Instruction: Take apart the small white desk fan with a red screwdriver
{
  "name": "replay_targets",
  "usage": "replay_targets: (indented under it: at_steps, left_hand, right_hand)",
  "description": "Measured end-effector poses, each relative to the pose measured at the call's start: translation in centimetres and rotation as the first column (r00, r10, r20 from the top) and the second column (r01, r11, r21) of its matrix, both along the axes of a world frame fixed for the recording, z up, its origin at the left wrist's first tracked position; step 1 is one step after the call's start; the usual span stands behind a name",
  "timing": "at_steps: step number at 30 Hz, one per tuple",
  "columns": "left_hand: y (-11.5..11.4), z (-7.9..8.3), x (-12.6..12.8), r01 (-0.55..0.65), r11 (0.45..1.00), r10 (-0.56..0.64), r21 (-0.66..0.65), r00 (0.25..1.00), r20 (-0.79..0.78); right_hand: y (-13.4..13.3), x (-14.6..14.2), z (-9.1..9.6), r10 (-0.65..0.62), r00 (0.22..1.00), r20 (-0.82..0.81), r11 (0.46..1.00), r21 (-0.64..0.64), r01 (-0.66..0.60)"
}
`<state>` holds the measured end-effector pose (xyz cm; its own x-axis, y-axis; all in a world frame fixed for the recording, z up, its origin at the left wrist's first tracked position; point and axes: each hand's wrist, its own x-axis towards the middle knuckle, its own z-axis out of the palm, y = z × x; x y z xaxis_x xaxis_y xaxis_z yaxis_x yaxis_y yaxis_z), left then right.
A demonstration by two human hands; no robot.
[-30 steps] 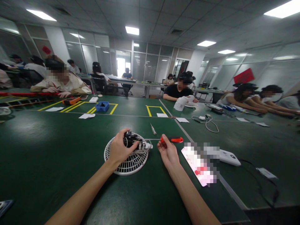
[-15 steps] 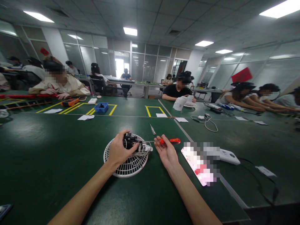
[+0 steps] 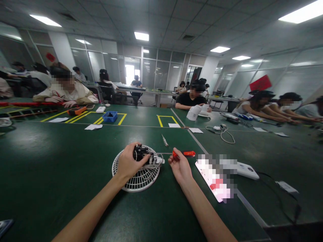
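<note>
Green tabletop [image 3: 63, 161] under bright ceiling lights [image 3: 141, 36], co-workers [image 3: 189, 100] seated beyond, left hand [image 3: 128, 162] grasping a black motor [image 3: 137, 153] atop a white fan grille [image 3: 138, 185], right hand [image 3: 180, 166] pinching a red-handled screwdriver [image 3: 189, 153].

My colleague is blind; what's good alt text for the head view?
A left hand grips a black mechanism over a round white grille, while the right hand holds a red-handled screwdriver pointing toward the mechanism. Beyond, a slim tool lies on the green table.
</note>
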<state>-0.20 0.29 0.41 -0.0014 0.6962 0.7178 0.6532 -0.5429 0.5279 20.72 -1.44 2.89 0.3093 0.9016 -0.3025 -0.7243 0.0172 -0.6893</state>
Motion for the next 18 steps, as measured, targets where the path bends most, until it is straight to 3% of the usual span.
replay_targets:
  at_steps: [13,18]
  left_hand:
    - [-0.10,0.09,0.04,0.001,1.000,0.000,-0.024,0.999,0.034]
    - [-0.17,0.24,0.06,-0.005,0.999,0.006,-0.032,0.999,0.043]
  right_hand:
    - [0.60,0.39,-0.63,-0.055,0.998,-0.042,0.993,0.104,0.060]
    - [0.57,0.65,-0.44,-0.024,0.998,-0.052,0.992,0.119,0.030]
